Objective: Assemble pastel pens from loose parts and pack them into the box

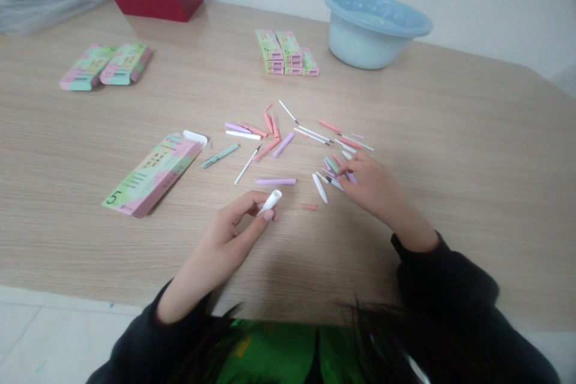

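Observation:
Near the table's front edge, my left hand (236, 234) is closed around a white pen barrel (272, 199), its open hollow end facing up. My right hand (373, 183) rests at a cluster of pen parts on the right, fingers bent down among them; what the fingertips pinch is hidden. Close by lie a white pen cap (320, 188) and a small pink clip-like piece (309, 207). Spread between and beyond the hands are a purple barrel (276, 182), a green barrel (219, 156), pink barrels (267, 149) and thin white refills (315, 135) with dark tips.
An opened pen box (153, 174) lies at the left, with two more boxes (108, 66) behind it. Small stacked boxes (285, 53) stand at the back beside a blue basin (378, 30). A red container (157, 0) holding clear plastic sits at the back left.

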The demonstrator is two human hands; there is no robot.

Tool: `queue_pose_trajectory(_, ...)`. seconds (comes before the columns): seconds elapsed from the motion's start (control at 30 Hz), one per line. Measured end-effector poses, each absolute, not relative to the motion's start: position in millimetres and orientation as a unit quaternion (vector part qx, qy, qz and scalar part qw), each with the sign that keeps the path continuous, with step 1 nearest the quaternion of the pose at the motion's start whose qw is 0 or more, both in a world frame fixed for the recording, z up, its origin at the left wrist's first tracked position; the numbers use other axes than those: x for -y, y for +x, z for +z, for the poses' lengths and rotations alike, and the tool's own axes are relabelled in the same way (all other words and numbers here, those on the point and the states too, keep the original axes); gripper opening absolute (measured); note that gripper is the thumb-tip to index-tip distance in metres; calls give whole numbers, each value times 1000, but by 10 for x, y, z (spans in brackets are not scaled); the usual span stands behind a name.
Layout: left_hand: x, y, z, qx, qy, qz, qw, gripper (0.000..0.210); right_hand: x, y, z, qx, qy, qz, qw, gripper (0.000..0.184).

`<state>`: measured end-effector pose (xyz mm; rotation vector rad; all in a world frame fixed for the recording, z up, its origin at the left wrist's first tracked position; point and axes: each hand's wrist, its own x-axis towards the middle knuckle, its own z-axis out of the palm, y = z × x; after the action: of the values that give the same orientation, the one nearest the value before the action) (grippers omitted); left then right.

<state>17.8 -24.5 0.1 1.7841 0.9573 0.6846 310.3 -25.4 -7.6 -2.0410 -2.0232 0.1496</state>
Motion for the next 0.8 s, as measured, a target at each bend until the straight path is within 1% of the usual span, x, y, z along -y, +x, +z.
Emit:
queue_pose_trajectory(0.13, 265, 187, -16, -396, 733, 270, 483, 17, 338, 3163, -100, 690, -704, 55, 157, 14)
queue_pose_trajectory(0.23, 294, 230, -8, -387, 729, 259, 502, 22, 449, 3259, -60, 681, -707, 66, 181, 15)
queue_pose_trajectory(0.3, 322, 284, -6, -382, 729, 250, 509, 21, 510, 3281, -37, 685, -702, 80, 180, 16)
queue_pose_trajectory(0.4, 374, 391, -31, -373, 733, 241, 515, 19, 556, 3212, -77, 702, -695, 67, 140, 16)
queue_pose_trajectory(0.57, 457, 548, -111, -355, 733, 239, 529, 15, 535, 3024, -252, 734, -677, -18, 45, 21)
queue_pose_trajectory(0.67, 475, 585, -118, -353, 739, 233, 524, 17, 514, 3016, -253, 746, -665, -39, 21, 20)
queue_pose_trajectory(0.73, 476, 592, -109, -356, 740, 237, 519, 18, 526, 3055, -168, 748, -661, -36, 51, 16)
queue_pose_trajectory(0.8, 477, 596, -103, -353, 738, 242, 521, 17, 571, 3090, -17, 729, -670, 5, 137, 11)
